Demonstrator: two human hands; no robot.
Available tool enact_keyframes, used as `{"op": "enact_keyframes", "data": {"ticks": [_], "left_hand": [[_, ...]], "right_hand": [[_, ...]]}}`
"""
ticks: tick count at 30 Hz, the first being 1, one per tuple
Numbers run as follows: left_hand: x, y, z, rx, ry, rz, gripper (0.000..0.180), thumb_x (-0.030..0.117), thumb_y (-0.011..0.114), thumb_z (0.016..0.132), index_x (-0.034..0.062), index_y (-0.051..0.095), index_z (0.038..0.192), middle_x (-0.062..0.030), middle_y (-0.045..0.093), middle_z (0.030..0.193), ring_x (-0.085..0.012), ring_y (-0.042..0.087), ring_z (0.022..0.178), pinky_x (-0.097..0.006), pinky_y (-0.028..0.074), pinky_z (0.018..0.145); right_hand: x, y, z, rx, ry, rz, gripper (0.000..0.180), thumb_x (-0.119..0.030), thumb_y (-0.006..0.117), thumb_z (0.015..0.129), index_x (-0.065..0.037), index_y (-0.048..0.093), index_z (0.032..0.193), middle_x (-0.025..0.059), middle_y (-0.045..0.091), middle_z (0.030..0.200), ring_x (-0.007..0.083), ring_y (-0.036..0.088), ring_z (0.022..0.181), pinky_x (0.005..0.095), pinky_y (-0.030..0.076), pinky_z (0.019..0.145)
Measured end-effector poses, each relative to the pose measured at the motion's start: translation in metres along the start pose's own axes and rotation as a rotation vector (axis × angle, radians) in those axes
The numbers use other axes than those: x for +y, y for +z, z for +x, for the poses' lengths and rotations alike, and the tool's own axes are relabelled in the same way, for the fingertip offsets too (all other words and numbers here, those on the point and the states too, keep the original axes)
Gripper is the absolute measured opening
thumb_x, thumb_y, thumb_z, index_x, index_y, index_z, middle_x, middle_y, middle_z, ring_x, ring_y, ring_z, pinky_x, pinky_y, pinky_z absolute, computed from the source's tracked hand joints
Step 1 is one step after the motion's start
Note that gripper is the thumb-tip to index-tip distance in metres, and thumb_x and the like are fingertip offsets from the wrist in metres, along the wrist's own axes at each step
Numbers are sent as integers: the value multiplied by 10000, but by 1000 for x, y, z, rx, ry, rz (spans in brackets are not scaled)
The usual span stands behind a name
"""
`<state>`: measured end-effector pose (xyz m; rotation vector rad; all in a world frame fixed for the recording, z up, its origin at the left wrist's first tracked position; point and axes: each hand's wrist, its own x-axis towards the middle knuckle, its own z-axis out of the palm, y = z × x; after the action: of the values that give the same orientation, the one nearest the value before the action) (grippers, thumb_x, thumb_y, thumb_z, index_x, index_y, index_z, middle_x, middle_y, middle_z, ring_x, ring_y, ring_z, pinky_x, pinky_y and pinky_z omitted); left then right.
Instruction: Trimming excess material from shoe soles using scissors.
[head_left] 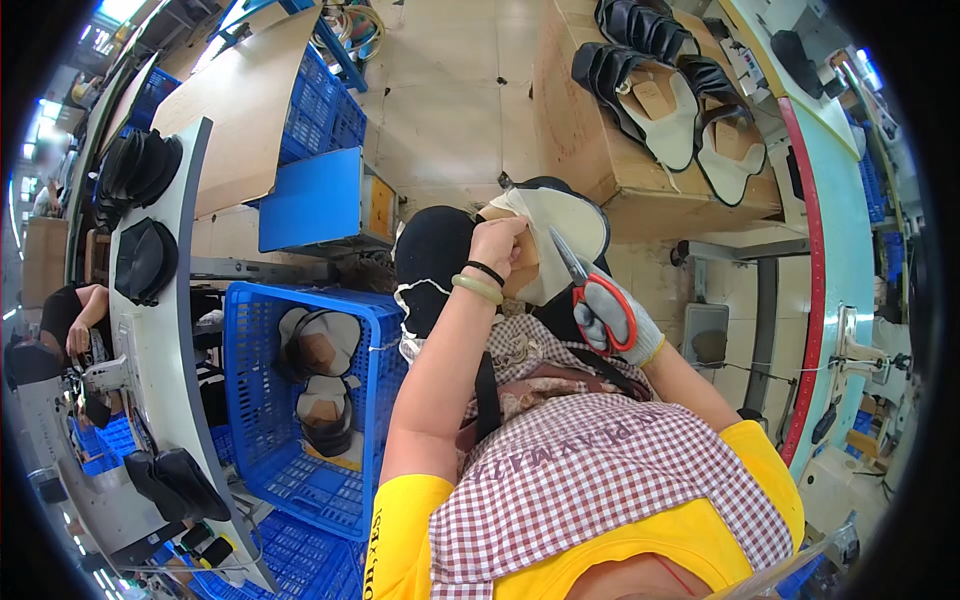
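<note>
Scissors (574, 263) | centre, long axis diagonal, tips toward upper left | left hand (497, 248) pinches cream piece (541, 207) | gloved right hand (608, 308) grips them

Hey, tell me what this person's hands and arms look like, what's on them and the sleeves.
The left hand is bare, with a thin black band and a pale bangle at the wrist. The right hand wears a greyish glove with a yellow edge. Both sleeves are short and yellow; the left has dark lettering.
</note>
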<state>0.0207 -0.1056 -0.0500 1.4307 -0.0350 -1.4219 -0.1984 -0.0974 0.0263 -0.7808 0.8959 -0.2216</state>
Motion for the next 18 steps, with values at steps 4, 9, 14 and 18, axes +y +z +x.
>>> {"op": "enact_keyframes", "data": {"ticks": [4,9,14,18], "left_hand": [[-2,-3,2,4,-12,-53,72,139,682,828,87,638,853,27,529,741,-101,485,659,-264,432,583],[-7,2,2,46,9,-44,94,147,671,846,65,648,885,28,527,726,-96,489,655,-247,427,559],[-15,11,2,90,106,-49,139,136,663,860,1,660,832,9,602,760,-75,501,665,-260,416,586],[-24,6,4,66,136,-42,164,138,648,868,-6,658,791,18,582,714,-70,483,632,-255,408,579]], "right_hand": [[-1,11,9,75,153,108,313,-409,535,939,-153,500,1116,3,565,741,53,454,486,194,369,414],[-2,28,21,89,129,98,293,-433,557,923,-154,507,994,2,568,734,55,462,487,195,368,411],[6,48,34,232,58,169,267,-411,570,921,-160,508,986,2,523,699,65,431,462,203,341,396],[7,51,34,202,32,145,243,-388,566,927,-157,498,962,-12,480,673,59,396,449,203,311,392]]}}
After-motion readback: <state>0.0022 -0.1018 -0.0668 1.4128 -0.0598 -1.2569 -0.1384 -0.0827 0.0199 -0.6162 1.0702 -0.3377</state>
